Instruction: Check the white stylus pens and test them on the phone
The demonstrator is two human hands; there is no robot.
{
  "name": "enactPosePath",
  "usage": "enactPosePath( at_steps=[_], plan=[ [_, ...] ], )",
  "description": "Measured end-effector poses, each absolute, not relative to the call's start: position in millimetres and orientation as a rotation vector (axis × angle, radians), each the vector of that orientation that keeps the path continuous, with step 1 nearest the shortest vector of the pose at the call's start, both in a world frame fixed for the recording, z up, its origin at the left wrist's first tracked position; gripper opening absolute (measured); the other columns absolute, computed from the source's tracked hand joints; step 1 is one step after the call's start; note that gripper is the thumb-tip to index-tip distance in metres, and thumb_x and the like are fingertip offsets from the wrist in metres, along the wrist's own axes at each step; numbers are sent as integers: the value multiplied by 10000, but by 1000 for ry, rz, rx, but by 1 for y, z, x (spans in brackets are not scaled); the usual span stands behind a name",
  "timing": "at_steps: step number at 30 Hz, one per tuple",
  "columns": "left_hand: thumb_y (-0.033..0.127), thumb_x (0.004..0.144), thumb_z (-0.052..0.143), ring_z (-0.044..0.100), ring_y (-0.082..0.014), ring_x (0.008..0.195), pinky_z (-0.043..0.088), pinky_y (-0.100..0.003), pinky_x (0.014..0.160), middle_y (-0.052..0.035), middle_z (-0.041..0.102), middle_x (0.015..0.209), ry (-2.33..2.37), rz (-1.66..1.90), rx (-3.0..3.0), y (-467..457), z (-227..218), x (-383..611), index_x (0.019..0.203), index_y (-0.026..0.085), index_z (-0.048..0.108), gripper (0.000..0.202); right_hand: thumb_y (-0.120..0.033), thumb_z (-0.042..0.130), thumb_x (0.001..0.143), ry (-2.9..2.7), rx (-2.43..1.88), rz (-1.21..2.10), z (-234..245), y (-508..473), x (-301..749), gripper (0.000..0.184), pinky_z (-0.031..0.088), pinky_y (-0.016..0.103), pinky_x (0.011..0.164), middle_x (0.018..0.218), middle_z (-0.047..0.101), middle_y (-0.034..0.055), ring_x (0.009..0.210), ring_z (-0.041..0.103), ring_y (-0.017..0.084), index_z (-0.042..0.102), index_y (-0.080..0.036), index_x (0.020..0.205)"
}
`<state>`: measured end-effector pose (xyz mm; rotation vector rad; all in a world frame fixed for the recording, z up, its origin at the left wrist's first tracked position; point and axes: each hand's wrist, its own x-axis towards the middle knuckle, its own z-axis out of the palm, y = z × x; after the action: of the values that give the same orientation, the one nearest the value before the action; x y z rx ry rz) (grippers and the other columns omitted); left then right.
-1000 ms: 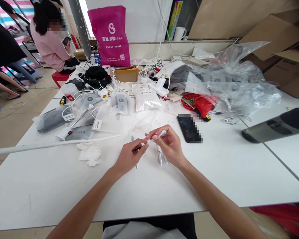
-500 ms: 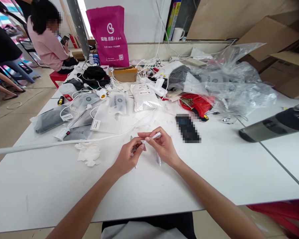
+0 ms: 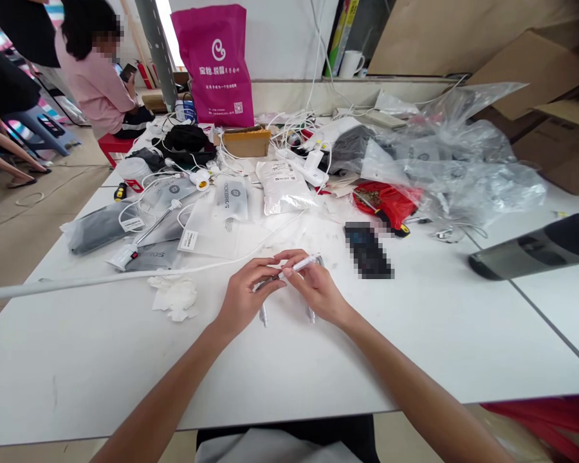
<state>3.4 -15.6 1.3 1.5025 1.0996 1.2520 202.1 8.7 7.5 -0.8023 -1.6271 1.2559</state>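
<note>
Overall, a white table [image 3: 82, 366] carries both hands at centre. Right hand [image 3: 316, 290] pinches a slim white tube [image 3: 300, 265] lying roughly sideways, its lower end toward the left hand [image 3: 245, 297], whose curled fingers [image 3: 265, 265] nearly touch it; their hold is unclear.

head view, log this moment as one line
left hand: dark slim item | right hand: white slim tube | under hands: two silver pen-like pieces | nearby: crumpled tissue

Glossy white plastic tube [image 3: 299, 265], matt tabletop [image 3: 101, 360]
</note>
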Motion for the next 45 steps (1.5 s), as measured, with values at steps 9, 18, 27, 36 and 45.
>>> enactPosePath(
  at_steps=[9, 18, 27, 36, 45],
  plan=[
    [397, 980, 782, 685, -175, 784, 546, -271, 685, -39, 773, 863, 1159, 1150, 1511, -19, 4, 3, 1065, 272, 877, 178, -442, 861, 916, -1535, -897, 1211, -2, 15, 203, 213, 539, 405, 954, 1091, 711, 45, 1041, 693, 215, 749, -262, 937],
    [386, 973, 788, 703, -166, 745, 550, -265, 687, -26, 784, 834, 1148, 1156, 1452, -24, 8, 10, 1046, 253, 867, 170, -517, 876, 882, -1492, -996, 1240, 0, 11, 200, 352, 530, 365, 815, 935, 708, 25, 860, 673, 190, 678, -232, 820],
    [417, 949, 813, 715, -169, 756, 575, -286, 730, -38, 785, 856, 1222, 1158, 1361, -20, 7, 8, 997, 217, 848, 209, -447, 784, 988, -1496, -821, 1314, 17, 11, 206, 353, 605, 427, 965, 1162, 783, 78, 1056, 753, 222, 628, -268, 1250],
    [421, 892, 875, 723, -187, 858, 578, -301, 795, -43, 814, 960, 1329, 1222, 1420, -19, 6, 6, 951, 224, 821, 213, -483, 798, 970, -1308, -876, 1352, 21, 17, 207, 360, 678, 420, 888, 1099, 836, 58, 906, 812, 199, 519, -262, 1022],
    [347, 1007, 756, 732, -228, 1050, 573, -334, 912, -89, 785, 1109, 1159, 1268, 1589, -12, 14, -7, 1138, 263, 858, 187, -480, 917, 835, -1435, -1016, 1323, 23, 19, 212, 351, 679, 363, 770, 1088, 838, 87, 953, 800, 231, 723, -219, 967]
  ],
)
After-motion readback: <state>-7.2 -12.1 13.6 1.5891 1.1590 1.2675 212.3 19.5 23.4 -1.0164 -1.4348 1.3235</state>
